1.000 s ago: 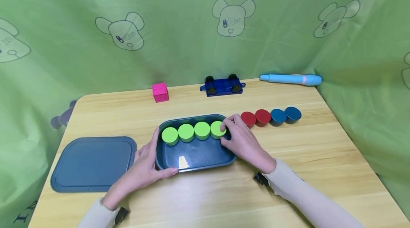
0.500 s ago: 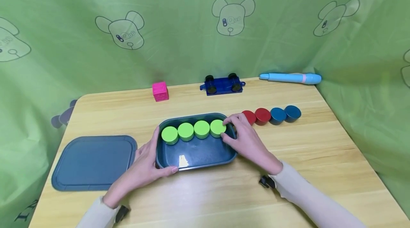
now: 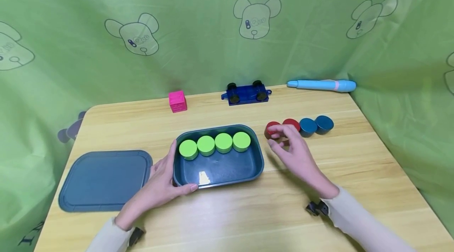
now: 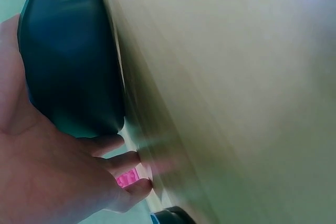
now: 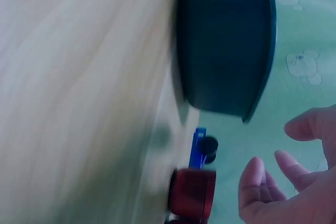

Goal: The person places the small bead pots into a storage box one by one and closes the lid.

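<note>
A dark blue-grey plastic box [image 3: 220, 171] holds a row of several lime-green round blocks [image 3: 224, 142] along its far wall. My left hand [image 3: 161, 183] grips the box's left end, thumb on the front rim; in the left wrist view its fingers [image 4: 128, 162] spread beside the box's end. My right hand [image 3: 298, 155] is off the box's right side, thumb and fingers apart with nothing pinched. Its fingertips overlap the nearer of two red round blocks [image 3: 272, 129] in the head view; the right wrist view shows a gap between hand and red block [image 5: 193, 195].
Two blue round blocks [image 3: 315, 126] continue the red row to the right. A flat dark lid [image 3: 106, 181] lies at the left. Along the back edge are a pink cube [image 3: 177, 101], a blue wheeled toy chassis [image 3: 247, 94] and a light blue pen-shaped thing [image 3: 320, 85].
My right hand has let go of the rightmost green block, left the box and moved right to the red blocks. The left hand stays on the box.
</note>
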The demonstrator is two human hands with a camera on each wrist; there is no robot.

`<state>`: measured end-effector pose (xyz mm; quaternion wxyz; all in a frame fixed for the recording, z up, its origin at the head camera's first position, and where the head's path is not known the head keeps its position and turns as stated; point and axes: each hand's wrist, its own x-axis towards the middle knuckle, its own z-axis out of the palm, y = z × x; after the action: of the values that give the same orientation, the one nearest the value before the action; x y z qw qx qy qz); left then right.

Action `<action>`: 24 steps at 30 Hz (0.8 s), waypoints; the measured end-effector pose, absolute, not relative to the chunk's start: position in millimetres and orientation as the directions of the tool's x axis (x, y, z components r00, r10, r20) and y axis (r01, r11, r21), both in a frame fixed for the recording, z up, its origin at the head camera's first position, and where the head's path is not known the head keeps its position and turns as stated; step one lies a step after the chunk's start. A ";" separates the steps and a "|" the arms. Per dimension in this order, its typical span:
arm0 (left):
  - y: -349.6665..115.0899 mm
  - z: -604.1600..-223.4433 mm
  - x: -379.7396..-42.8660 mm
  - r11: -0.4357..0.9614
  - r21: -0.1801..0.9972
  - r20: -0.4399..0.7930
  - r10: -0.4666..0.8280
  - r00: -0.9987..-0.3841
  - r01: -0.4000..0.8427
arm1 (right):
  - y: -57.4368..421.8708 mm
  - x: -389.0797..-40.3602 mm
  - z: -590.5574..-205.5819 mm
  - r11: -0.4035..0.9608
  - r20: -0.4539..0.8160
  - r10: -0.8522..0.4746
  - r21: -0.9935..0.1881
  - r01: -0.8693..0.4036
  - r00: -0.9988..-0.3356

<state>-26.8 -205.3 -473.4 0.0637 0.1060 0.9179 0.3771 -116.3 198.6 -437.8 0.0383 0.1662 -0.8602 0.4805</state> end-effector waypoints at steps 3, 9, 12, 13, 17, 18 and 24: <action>-206.0 -473.3 -27.0 0.695 0.704 -0.034 0.240 -0.970 0.148 | 211.0 -117.8 -437.3 0.476 0.257 -0.203 -0.818 -0.324 -0.945; -205.8 -473.2 -26.8 0.697 0.704 -0.046 0.236 -0.971 0.136 | 237.2 -121.7 -441.5 0.439 0.216 -0.077 -0.869 -0.228 -0.973; -205.7 -473.2 -27.0 0.700 0.702 -0.049 0.237 -0.970 0.135 | 251.5 -124.3 -444.6 0.453 0.199 -0.033 -0.871 -0.192 -0.979; -205.9 -473.1 -27.2 0.701 0.700 -0.048 0.237 -0.970 0.136 | 256.4 -125.7 -445.6 0.459 0.195 -0.022 -0.869 -0.183 -0.981; -206.7 -472.6 -27.5 0.702 0.698 -0.041 0.237 -0.971 0.142 | 276.6 -130.6 -447.7 0.507 0.170 0.016 -0.850 -0.139 -0.985; -206.8 -472.8 -27.5 0.701 0.699 -0.041 0.238 -0.971 0.142 | 281.8 -131.5 -447.9 0.519 0.158 0.024 -0.846 -0.123 -0.987; -205.7 -474.6 -26.7 0.694 0.706 -0.042 0.240 -0.970 0.141 | 309.2 -138.9 -449.3 0.601 0.140 0.048 -0.795 -0.083 -0.989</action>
<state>-26.7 -205.7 -474.6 0.0655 0.1038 0.9180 0.3771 -138.9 309.2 -449.3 0.0737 0.0098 -0.8916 0.4466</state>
